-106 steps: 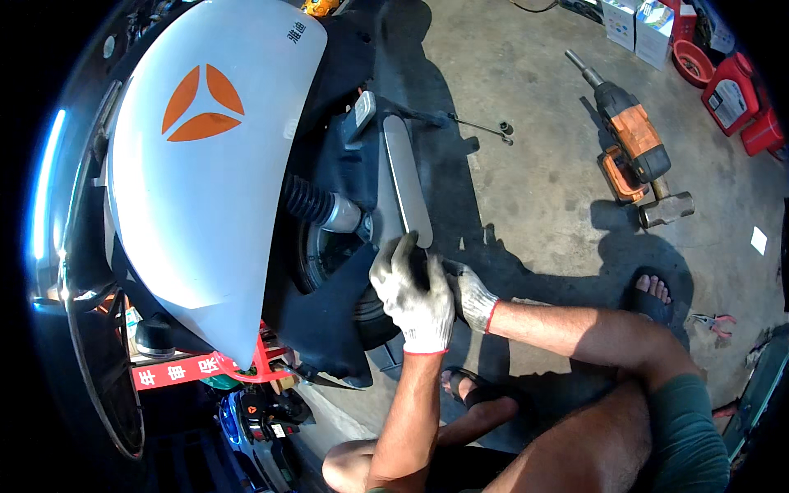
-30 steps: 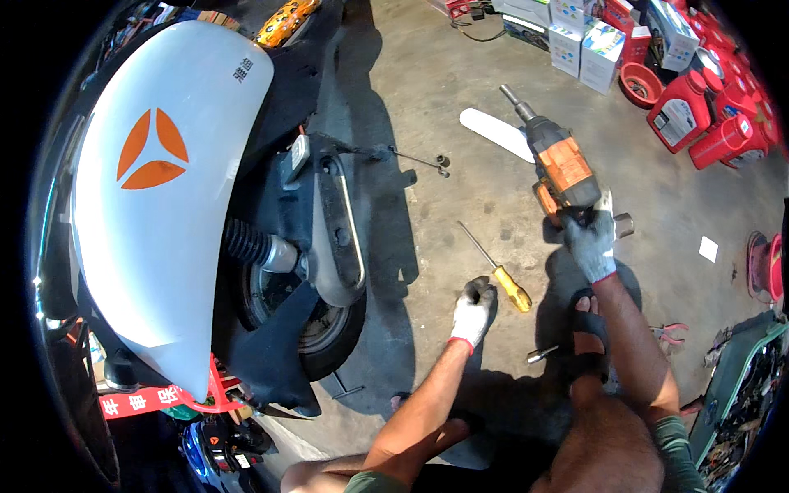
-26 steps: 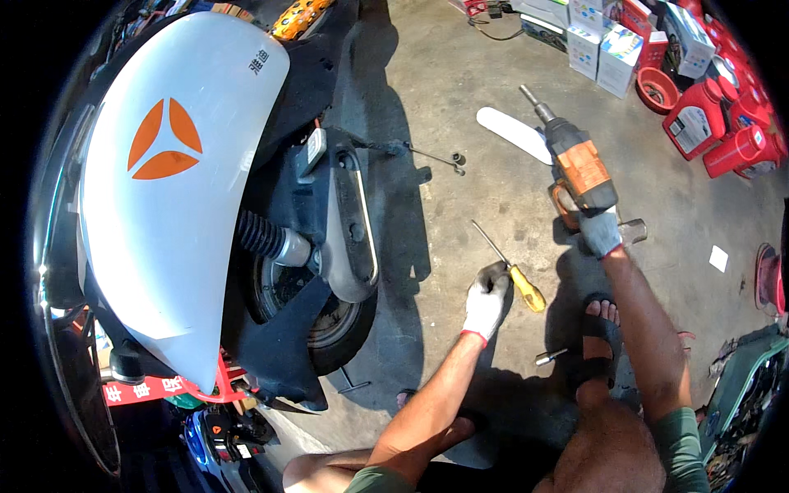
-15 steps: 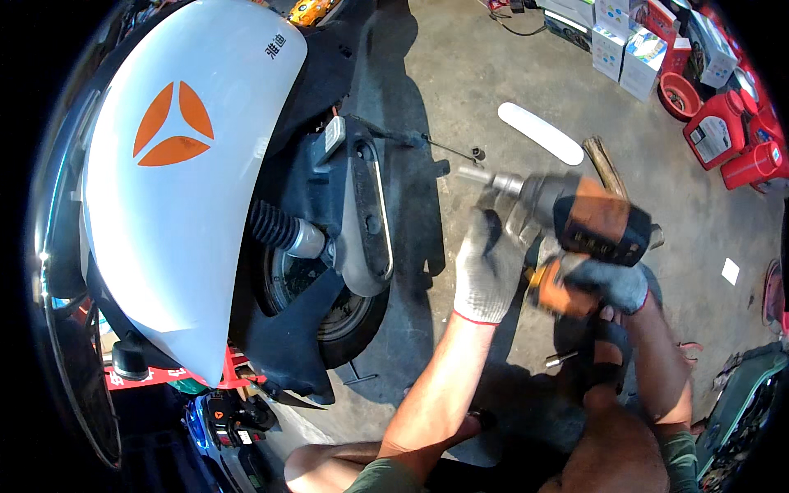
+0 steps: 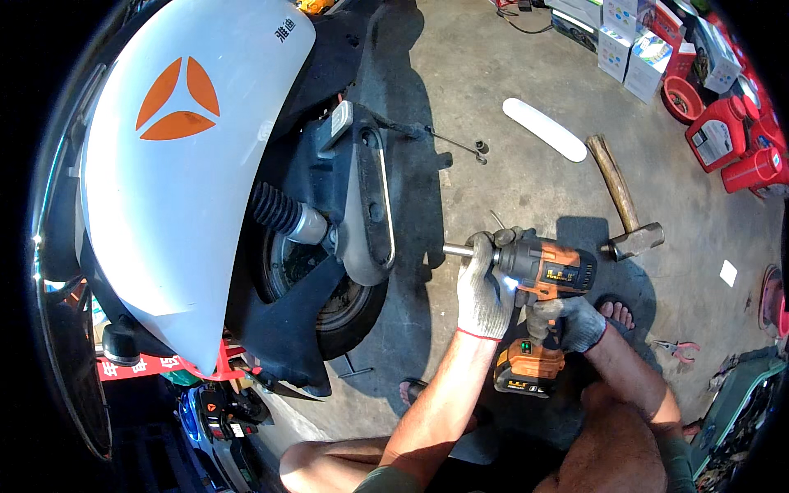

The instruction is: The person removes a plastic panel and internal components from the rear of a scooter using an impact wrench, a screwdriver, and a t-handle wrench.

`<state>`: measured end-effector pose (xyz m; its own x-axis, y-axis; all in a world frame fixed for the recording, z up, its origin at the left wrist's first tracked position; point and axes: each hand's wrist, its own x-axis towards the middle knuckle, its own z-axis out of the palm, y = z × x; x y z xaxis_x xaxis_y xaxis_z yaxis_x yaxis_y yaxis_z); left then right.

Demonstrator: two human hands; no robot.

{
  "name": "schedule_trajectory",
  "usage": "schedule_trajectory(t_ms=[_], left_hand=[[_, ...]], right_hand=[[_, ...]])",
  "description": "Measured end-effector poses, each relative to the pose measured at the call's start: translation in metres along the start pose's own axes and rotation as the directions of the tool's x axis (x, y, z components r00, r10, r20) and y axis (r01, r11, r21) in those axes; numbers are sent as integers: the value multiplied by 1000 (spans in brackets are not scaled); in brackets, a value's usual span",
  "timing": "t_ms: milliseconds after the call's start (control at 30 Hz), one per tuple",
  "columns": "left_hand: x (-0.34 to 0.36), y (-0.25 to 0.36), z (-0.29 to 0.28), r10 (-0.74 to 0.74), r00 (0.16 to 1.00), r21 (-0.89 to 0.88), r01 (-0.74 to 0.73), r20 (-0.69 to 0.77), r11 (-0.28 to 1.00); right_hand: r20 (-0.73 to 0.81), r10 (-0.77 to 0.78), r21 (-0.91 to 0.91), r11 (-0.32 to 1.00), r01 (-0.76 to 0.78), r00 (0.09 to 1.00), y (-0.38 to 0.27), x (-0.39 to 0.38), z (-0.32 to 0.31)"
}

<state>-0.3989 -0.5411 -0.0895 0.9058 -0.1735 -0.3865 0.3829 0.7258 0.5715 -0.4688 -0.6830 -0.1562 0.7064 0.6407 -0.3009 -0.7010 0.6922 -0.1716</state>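
Note:
An orange and black cordless impact wrench (image 5: 567, 267) lies across in front of me, with a long silver socket (image 5: 458, 250) on its nose pointing left. My right hand (image 5: 575, 320), in a grey-palmed glove, is wrapped round its handle. My left hand (image 5: 483, 300), in a white glove, is closed round the nose, its fingers at the base of the socket. A small light glows under the nose. The socket's tip is apart from the scooter's rear wheel (image 5: 357, 329). The white scooter (image 5: 181, 222) stands at the left, its shock absorber (image 5: 288, 218) showing above the wheel.
A wooden-handled hammer (image 5: 615, 185), a white curved strip (image 5: 544, 130) and pliers (image 5: 678, 348) lie on the concrete. A thin rod tool (image 5: 452, 146) lies beside a small socket (image 5: 482, 147). White boxes (image 5: 649, 62) and red jugs (image 5: 715, 131) crowd the far right.
The impact wrench has come down toward me and levelled out, its battery now hanging below the handle. My left hand has closed round its nose. The hammer's head has come into view.

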Motion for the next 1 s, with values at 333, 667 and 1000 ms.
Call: schedule_trajectory(t_ms=[333,667,1000], left_hand=[[3,14,8,-38,997,-44,35,-67,998],[41,84,-1,201,979,116,-204,41,972],[47,96,-12,153,988,87,-152,-8,985]], right_hand=[[-81,-64,-226,973,44,995,-5,16,7],[-32,-117,-435,896,91,993,-52,72,100],[-18,-51,-436,899,38,999,-49,103,90]])
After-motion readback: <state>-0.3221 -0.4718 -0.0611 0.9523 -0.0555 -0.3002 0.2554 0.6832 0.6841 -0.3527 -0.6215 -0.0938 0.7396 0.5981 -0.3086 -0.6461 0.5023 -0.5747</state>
